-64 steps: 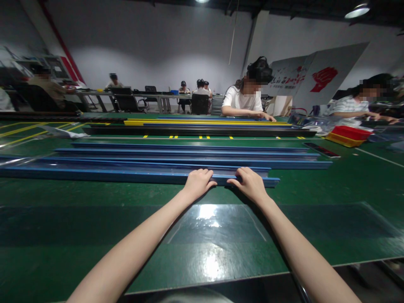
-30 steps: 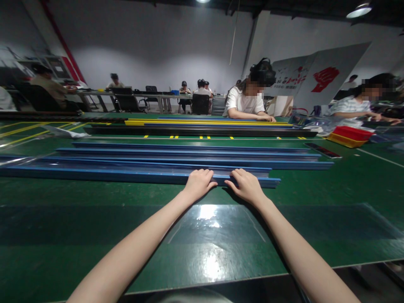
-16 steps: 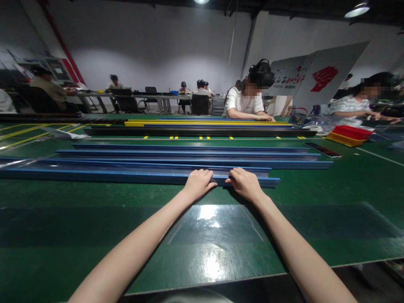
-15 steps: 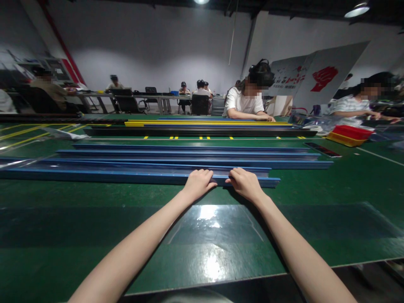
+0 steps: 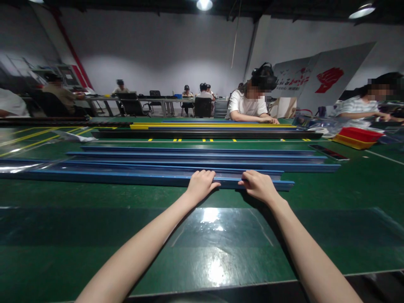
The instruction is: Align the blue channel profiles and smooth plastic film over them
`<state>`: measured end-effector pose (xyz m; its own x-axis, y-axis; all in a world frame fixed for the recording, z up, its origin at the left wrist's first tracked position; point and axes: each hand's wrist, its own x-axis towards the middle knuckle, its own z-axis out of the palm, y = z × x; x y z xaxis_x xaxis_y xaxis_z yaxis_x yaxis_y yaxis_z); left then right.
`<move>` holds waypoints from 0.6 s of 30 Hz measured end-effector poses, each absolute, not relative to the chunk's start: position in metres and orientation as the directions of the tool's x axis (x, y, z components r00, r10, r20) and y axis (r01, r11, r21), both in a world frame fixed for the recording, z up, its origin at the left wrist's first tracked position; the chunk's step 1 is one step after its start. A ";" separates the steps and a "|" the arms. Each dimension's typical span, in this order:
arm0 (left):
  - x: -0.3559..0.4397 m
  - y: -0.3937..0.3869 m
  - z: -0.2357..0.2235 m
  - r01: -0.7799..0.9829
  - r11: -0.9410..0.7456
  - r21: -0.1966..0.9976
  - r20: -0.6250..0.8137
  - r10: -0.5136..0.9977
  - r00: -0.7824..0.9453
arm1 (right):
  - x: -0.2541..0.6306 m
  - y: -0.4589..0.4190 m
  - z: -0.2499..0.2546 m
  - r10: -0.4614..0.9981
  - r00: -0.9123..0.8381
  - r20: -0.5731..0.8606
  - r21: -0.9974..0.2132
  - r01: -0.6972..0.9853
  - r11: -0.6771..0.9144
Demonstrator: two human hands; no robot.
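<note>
A long blue channel strip (image 5: 126, 179) lies across the green table in front of me, with see-through film in its trough. My left hand (image 5: 202, 185) is wrapped over its near edge, thumb on the near side and fingers curled over the top. Further right, close to the strip's right end, my right hand (image 5: 259, 185) grips the same edge with curled fingers. A short stretch of blue edge shows between the two hands. Just beyond lie more blue channel strips (image 5: 221, 162), parallel to this one.
A flat clear sheet (image 5: 315, 227) lies on the green table (image 5: 170, 269) nearer me. Yellow and black strips (image 5: 214, 126) lie farther back. At the right are a phone (image 5: 330, 152) and red and yellow trays (image 5: 360, 135). A co-worker (image 5: 249, 103) leans over the far side.
My hands are farther apart: the right hand has moved right along the strip's edge. The strip's right end sits a little farther right. The whole view has also shifted slightly.
</note>
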<state>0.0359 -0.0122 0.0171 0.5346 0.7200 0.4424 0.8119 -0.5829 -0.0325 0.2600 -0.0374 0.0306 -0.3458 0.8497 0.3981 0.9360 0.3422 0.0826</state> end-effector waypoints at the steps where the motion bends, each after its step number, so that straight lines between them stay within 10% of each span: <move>1: 0.036 -0.012 0.017 0.822 -0.569 -0.029 0.447 0.728 0.520 | 0.262 -0.038 0.031 0.855 -0.335 0.395 0.079 0.940 0.332; 18: 0.036 -0.010 0.004 0.832 -0.550 -0.073 0.567 0.663 0.489 | 0.249 -0.036 0.021 0.809 -0.375 0.453 0.147 0.926 0.347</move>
